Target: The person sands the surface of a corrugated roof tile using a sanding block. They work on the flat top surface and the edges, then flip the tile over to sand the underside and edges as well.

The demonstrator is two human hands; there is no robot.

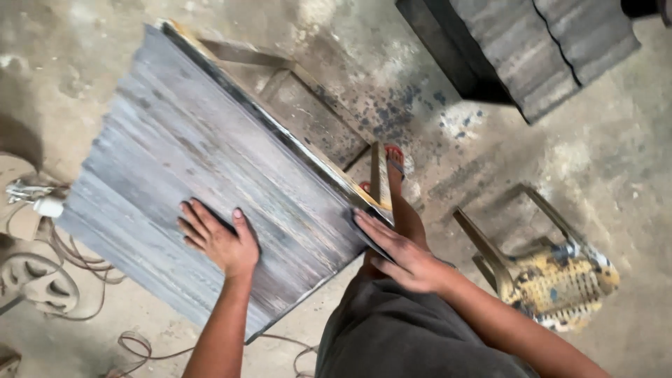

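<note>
A large grey wooden panel with streaky grain lies on a wooden frame stand. My left hand rests flat on the panel's near part, fingers spread. Over the panel's right near edge my right hand curls its fingers, gripping that edge. My leg and a foot in a red sandal show just beyond the right hand, beside an upright wooden piece of the stand.
A stack of dark grey panels sits at the top right. A low stool with a woven seat stands on the concrete floor to the right. Cables and a power tool lie at the left.
</note>
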